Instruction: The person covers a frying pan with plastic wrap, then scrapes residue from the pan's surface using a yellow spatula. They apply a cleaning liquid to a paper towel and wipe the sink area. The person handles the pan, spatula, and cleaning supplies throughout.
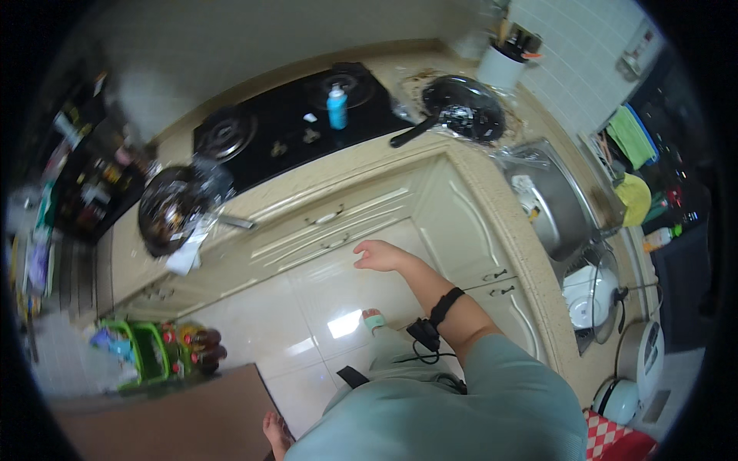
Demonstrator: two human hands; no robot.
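My right hand (377, 255) hangs in the air over the white tiled floor, in front of the base cabinets. It holds nothing, and the thumb and fingers are a little apart. At the lower left, beside my body, my left hand (275, 429) hangs low by the edge of a brown panel (190, 409); its fingers are blurred. Before me, a blue spray bottle (337, 108) stands on the black gas hob (265, 138). A black frying pan (467, 106) lies on the counter right of the hob, its handle towards me. Left of the hob sits a dark wok (173, 210) with clear plastic film about it.
At the right are a steel sink (553, 196), white dishes (588, 294), a glass lid (605, 288) and a white appliance (640, 357). A green rack (147, 351) with bottles (199, 346) stands on the floor at left. A white utensil holder (500, 68) stands in the corner.
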